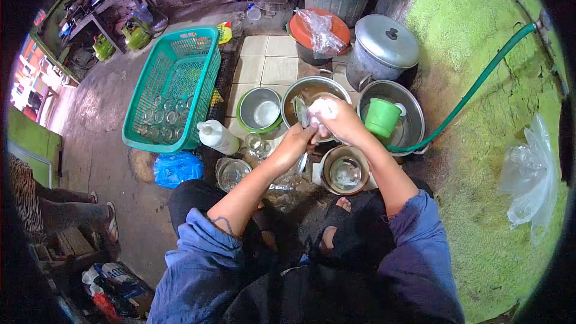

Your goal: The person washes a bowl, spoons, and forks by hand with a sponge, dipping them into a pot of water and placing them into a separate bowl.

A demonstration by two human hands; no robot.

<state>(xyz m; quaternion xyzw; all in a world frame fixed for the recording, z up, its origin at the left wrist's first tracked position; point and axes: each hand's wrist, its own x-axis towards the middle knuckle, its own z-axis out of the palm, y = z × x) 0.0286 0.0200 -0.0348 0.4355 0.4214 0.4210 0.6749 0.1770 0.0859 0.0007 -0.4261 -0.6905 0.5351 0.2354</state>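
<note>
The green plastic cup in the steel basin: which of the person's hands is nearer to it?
Right. The right hand is just left of the green cup, close beside it; the left hand lies farther left and lower, beyond the right hand.

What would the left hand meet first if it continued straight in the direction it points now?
Probably the soapy item that the right hand holds, just ahead of the left hand; behind it is the metal basin. Depth is hard to judge.
</note>
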